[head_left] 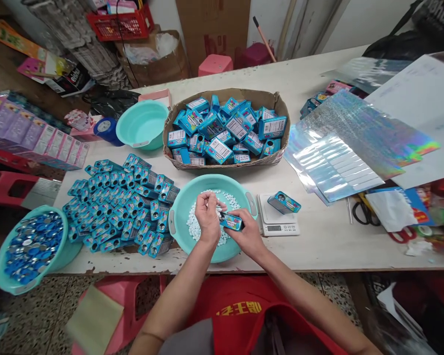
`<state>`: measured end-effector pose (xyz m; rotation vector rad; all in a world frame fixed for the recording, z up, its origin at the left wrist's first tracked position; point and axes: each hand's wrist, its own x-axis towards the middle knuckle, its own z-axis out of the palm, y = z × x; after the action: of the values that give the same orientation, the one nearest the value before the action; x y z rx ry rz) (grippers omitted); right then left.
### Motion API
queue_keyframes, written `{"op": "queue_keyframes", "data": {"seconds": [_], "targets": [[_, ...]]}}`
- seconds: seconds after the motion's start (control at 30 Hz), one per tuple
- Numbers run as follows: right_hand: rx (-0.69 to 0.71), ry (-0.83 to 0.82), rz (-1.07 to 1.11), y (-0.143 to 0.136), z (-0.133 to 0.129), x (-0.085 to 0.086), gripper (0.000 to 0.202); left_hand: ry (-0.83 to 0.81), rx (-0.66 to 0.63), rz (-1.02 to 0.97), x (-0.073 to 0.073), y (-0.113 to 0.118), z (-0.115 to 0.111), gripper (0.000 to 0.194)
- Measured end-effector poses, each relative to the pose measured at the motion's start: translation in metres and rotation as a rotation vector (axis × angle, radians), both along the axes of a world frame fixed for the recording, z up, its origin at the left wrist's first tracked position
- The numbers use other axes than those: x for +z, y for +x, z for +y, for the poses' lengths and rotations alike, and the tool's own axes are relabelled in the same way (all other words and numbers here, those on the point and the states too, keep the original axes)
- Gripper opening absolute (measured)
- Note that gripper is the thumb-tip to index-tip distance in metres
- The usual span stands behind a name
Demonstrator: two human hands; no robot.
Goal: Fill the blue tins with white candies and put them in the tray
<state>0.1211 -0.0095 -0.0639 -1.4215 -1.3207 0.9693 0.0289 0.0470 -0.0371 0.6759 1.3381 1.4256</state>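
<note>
My right hand [247,231] grips a small blue candy tin [232,222], which lies tilted over a turquoise basin [210,255]. My left hand [207,217] is curled closed at the tin's open end, with small white candies showing by its fingertips. Loose white candies [194,229] cover part of the basin's bottom. Right of the basin, another blue tin [284,202] lies on a white digital scale [281,229]. What is inside the held tin is hidden.
Many open blue tins [114,202] stand packed together on the left. A cardboard box [225,167] of tins sits behind the basin. At the table's left edge is a tub [64,246] of blue and silver lids. Shiny sheets [348,162] and scissors [362,212] lie right.
</note>
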Motion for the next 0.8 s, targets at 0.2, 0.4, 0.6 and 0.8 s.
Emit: {"op": "queue_keyframes", "data": {"seconds": [0.2, 0.4, 0.6, 0.8], "targets": [[-0.012, -0.036, 0.017, 0.002, -0.004, 0.004, 0.027, 0.0, -0.012, -0.079, 0.005, -0.002, -0.002, 0.03], [-0.037, -0.06, 0.089, 0.005, -0.004, -0.005, 0.026, -0.076, -0.084, -0.171, 0.016, -0.002, 0.001, 0.035], [-0.001, -0.191, 0.316, 0.019, -0.006, -0.012, 0.035, -0.119, -0.084, -0.104, -0.009, -0.032, 0.014, 0.039], [0.173, -0.157, 0.33, 0.053, -0.053, 0.017, 0.035, -0.161, -0.531, 0.71, -0.046, -0.043, 0.019, 0.023]]}}
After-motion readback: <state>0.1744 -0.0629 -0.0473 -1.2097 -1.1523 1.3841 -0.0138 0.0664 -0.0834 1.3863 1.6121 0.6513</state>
